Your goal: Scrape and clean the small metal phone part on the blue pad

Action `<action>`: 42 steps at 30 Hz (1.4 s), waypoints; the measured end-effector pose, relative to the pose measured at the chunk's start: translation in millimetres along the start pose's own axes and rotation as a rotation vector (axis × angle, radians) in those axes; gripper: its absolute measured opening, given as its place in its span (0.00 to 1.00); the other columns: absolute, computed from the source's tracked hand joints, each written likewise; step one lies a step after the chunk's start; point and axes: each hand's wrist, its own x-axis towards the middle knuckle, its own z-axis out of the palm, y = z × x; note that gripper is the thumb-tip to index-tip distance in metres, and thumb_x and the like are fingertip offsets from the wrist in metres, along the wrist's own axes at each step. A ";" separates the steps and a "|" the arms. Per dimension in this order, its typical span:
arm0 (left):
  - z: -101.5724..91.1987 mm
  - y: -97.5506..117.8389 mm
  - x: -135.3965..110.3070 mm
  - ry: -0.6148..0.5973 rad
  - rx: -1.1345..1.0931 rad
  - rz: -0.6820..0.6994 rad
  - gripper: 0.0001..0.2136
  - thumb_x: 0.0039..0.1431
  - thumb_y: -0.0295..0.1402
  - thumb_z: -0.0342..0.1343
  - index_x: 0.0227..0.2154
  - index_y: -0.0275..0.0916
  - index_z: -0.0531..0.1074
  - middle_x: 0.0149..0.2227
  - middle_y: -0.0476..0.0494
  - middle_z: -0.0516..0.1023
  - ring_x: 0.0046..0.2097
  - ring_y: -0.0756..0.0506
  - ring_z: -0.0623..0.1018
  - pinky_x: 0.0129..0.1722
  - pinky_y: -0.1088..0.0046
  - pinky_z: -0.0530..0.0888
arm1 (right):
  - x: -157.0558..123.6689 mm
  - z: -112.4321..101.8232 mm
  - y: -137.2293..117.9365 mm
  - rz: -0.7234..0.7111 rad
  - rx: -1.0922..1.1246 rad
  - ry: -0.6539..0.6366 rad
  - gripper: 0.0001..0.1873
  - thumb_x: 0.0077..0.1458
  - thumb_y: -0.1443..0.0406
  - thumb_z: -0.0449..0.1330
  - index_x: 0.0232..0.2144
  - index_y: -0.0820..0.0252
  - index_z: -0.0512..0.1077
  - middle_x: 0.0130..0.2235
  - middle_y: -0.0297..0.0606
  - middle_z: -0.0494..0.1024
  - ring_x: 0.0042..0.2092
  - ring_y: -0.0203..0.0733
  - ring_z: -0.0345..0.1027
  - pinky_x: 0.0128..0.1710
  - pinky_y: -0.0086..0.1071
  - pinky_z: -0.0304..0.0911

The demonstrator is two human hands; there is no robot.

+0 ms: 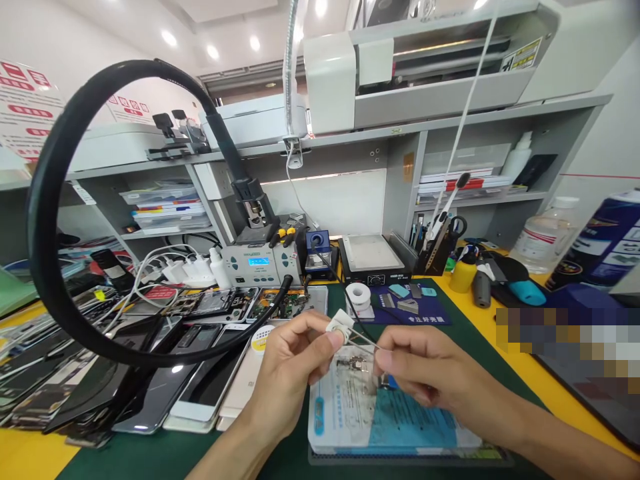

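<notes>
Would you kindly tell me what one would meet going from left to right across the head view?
Red-lettered sign, small white bottle, left hand pinching a white piece, white spool, right hand, large clear bottle.

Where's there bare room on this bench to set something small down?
On the green mat: one patch between the blue sheet, yellow strip and right forearm; another at the near edge, between the phones and left forearm. The left side is crowded with phones and circuit boards.

"专注好" on the blue mat (434,309), illegible red characters on wall sign (31,100)
</notes>
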 end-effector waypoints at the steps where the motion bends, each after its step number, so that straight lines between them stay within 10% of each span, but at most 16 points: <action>1: -0.6 -0.2 -0.1 0.006 -0.004 0.006 0.22 0.43 0.47 0.79 0.21 0.37 0.75 0.23 0.53 0.67 0.23 0.55 0.62 0.21 0.78 0.55 | 1.0 -0.5 -0.3 0.016 0.037 -0.007 0.25 0.57 0.46 0.71 0.28 0.59 0.72 0.18 0.22 0.56 0.21 0.30 0.41 0.22 0.30 0.38; 10: -37.7 13.3 12.1 0.146 -0.008 0.051 0.21 0.48 0.49 0.76 0.27 0.38 0.75 0.18 0.54 0.67 0.23 0.54 0.60 0.21 0.79 0.55 | -0.7 -13.6 -2.1 0.018 0.195 0.002 0.19 0.58 0.52 0.71 0.28 0.61 0.75 0.16 0.23 0.59 0.20 0.28 0.38 0.21 0.29 0.36; 35: -11.3 -5.3 -2.1 -0.191 0.046 0.067 0.18 0.57 0.50 0.73 0.33 0.38 0.82 0.29 0.49 0.72 0.22 0.55 0.66 0.18 0.78 0.58 | -0.2 -5.8 3.0 0.227 0.383 -0.248 0.14 0.58 0.57 0.65 0.27 0.61 0.76 0.13 0.22 0.56 0.14 0.27 0.38 0.17 0.28 0.36; 42: -11.2 -10.4 -2.1 -0.121 0.077 0.170 0.15 0.61 0.45 0.71 0.31 0.38 0.80 0.31 0.48 0.70 0.27 0.54 0.65 0.23 0.76 0.60 | -7.8 5.5 9.9 -0.144 -0.310 -0.035 0.16 0.68 0.53 0.65 0.36 0.58 0.71 0.30 0.29 0.66 0.30 0.35 0.55 0.30 0.30 0.53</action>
